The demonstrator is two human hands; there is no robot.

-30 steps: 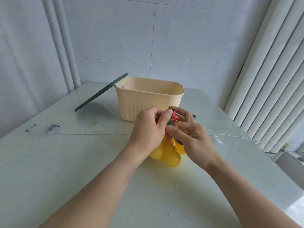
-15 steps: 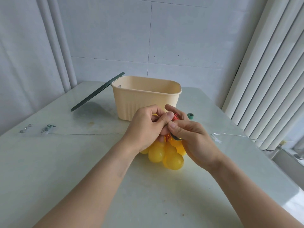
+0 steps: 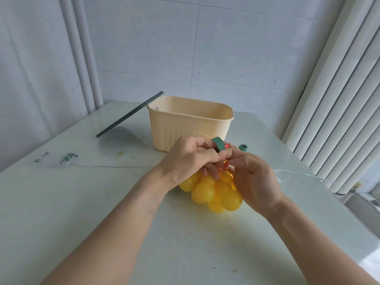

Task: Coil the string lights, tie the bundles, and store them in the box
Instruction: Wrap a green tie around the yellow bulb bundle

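You are gripping the bundle of yellow bulb lights (image 3: 213,192) with your left hand (image 3: 187,159), fingers curled round its red wiring (image 3: 223,166). Your right hand (image 3: 253,177) is pinching the green tie strap (image 3: 218,144) looped over the bundle's top. The bundle is resting on the tabletop (image 3: 102,202), just in front of the cream box (image 3: 189,126), outside it.

Head view, probably close, downward.

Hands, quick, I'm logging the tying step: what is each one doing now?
Left hand: pinches the green strap at the yellow bulb bundle.
Right hand: grips the bundle's red wires.
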